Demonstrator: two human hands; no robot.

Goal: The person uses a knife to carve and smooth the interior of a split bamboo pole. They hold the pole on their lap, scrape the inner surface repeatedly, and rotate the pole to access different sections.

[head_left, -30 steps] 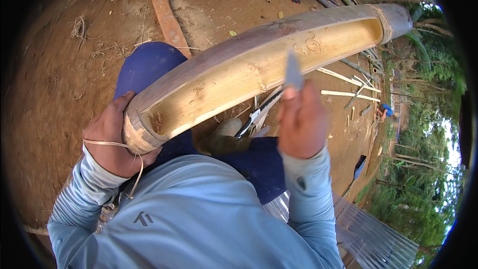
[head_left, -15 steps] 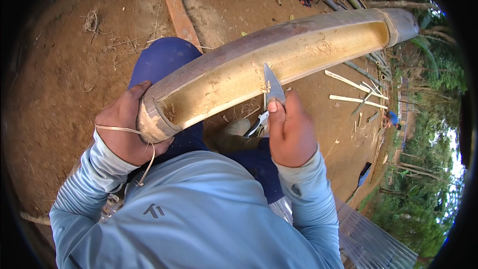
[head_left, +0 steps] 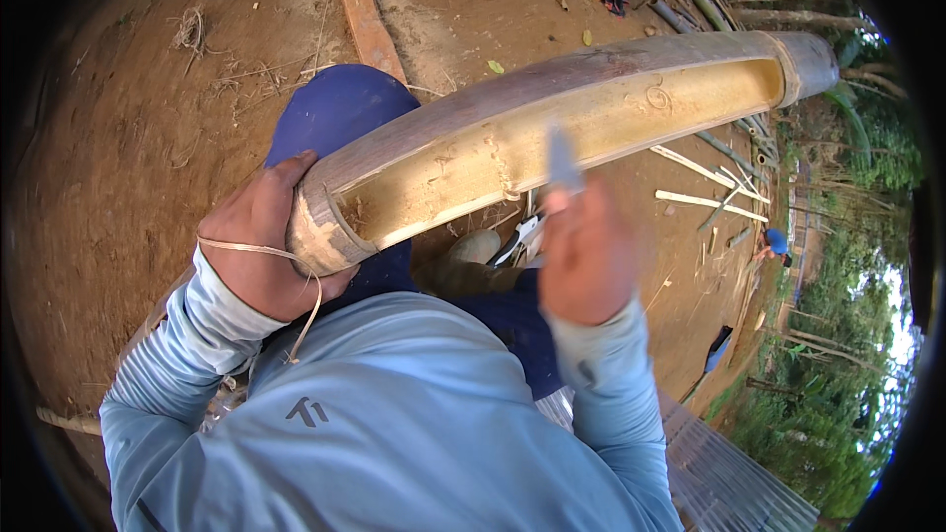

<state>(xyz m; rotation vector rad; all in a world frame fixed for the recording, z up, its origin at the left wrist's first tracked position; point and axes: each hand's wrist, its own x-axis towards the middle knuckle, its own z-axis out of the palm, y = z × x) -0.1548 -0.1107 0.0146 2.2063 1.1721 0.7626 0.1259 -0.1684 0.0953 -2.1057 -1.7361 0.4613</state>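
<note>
A thick bamboo section (head_left: 473,103) lies slantwise across my raised knee, its far end up to the right. One side is cut away, showing a pale hollow with wood shavings in it. Wrapped round its near left end is my left hand (head_left: 261,232), with a thin cord looped about the wrist. My right hand (head_left: 589,256), smeared by motion, is closed on a knife (head_left: 562,160). The blurred blade points up over the near rim of the hollow; whether it touches the bamboo I cannot tell. The handle is hidden in my fingers.
Pale split strips (head_left: 714,199) lie on the dirt floor to the right. A reddish board (head_left: 365,15) is on the ground beyond my knee. Between my legs is a black and white tool (head_left: 520,239). Corrugated sheeting (head_left: 734,463) lies at lower right; a person in blue (head_left: 776,240) is farther off.
My right hand and the knife have moved right along the hollow, and the blade has left the shavings it was against. The bamboo has shifted slightly right in view, still gripped by my left hand.
</note>
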